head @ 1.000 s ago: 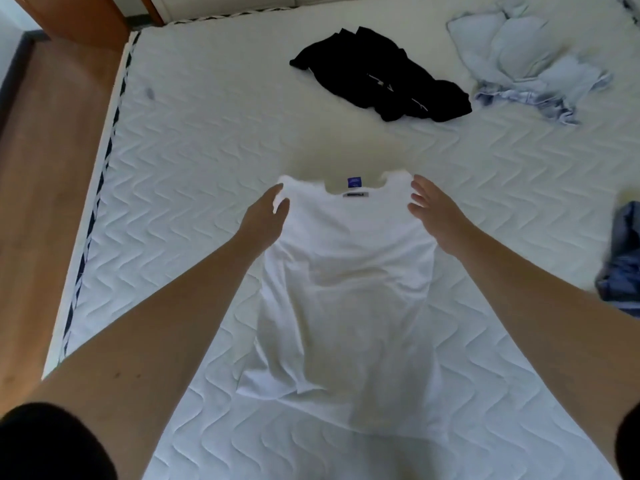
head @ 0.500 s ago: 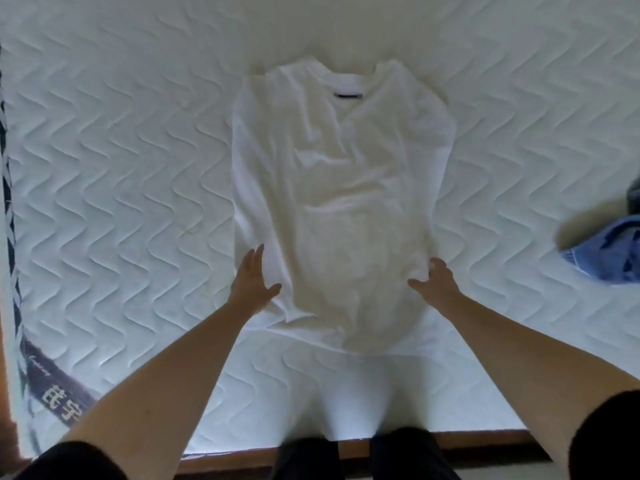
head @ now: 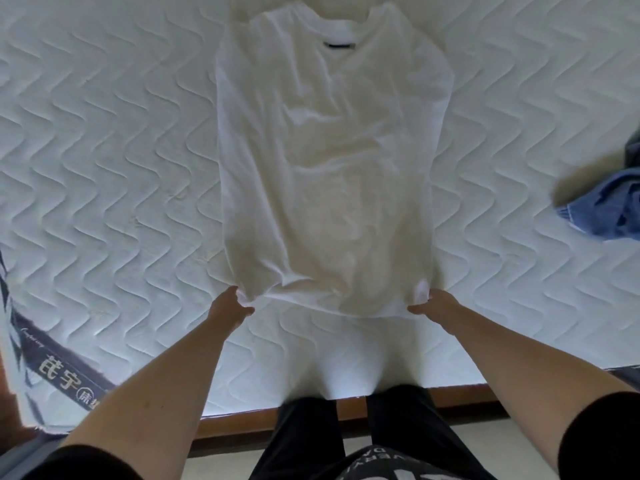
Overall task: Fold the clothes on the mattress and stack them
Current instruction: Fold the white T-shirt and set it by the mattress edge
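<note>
The white T-shirt (head: 325, 161) lies flat in the upper middle of the frame, collar far from the person. The left hand (head: 230, 308) and right hand (head: 434, 304) each pinch a lower corner of it. If one hand lifts faster, the thin cloth may fold crooked or wrinkle. The quilted mattress (head: 104, 150) carries a blue garment (head: 606, 209) at the right edge; a wooden frame (head: 460, 396) shows below.

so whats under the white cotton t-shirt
The white cotton t-shirt lies on the white quilted mattress. Both hands pinch its hem corners; anything beneath the fabric is covered.
</note>
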Demonstrator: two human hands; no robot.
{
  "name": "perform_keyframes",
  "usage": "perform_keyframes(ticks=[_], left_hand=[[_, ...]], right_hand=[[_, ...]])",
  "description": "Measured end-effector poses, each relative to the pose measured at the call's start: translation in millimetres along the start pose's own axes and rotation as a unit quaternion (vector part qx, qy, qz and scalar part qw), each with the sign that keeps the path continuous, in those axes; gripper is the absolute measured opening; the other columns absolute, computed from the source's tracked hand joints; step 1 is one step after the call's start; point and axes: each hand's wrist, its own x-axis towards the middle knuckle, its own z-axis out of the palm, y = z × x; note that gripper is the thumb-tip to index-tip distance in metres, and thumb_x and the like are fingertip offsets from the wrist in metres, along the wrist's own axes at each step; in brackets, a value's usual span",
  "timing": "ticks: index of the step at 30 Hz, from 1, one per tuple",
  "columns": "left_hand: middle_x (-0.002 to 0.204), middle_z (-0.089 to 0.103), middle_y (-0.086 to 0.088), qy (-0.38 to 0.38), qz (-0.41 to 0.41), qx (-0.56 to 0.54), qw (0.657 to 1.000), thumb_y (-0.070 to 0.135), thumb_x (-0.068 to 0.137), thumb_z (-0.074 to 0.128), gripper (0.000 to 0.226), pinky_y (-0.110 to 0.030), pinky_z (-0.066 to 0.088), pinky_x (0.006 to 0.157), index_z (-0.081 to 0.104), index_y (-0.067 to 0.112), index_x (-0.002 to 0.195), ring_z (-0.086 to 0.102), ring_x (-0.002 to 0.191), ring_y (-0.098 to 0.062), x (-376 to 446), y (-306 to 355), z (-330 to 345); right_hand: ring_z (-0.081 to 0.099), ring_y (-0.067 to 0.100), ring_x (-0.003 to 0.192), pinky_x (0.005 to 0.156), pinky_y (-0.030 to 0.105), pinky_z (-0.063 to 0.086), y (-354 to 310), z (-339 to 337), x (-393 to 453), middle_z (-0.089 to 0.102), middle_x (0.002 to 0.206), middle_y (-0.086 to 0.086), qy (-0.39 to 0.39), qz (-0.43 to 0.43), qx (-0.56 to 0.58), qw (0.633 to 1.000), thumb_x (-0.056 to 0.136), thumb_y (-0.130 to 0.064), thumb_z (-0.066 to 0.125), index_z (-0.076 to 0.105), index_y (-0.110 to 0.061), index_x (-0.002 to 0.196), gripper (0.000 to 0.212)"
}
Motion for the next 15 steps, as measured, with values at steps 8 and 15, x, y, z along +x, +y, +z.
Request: perform_keyframes(ticks=[8,15], left_hand=[[0.085,0.062,-0.003,0.030,0.045,-0.389,0.920,0.021,0.093,0.054,0.012,-0.029,0.047,0.074,0.065,0.015,0.090,0.061,0.085,-0.020,-47,35,19],[0.086,0.066,-0.015,0.137,-0.002,-0.621,0.772,0.002,0.091,0.043,0.021,-0.025,0.055,0.059,0.042,0.016,0.107,0.062,0.057,-0.016,-65,36,8]], right_hand=[[0.061,0.030,0.103,0.086,0.042,0.056,-2,23,-23,0.058,0.117,0.015,0.035,-0.102,0.234,0.966,0.090,-0.016,0.059,0.053,-0.010,0.112,0.023],[0.065,0.020,0.086,0.078,0.036,0.057,10,20,-42,0.063,0.099,0.003,0.093,-0.167,0.367,0.910,0.085,-0.020,0.073,0.054,-0.026,0.110,0.032]])
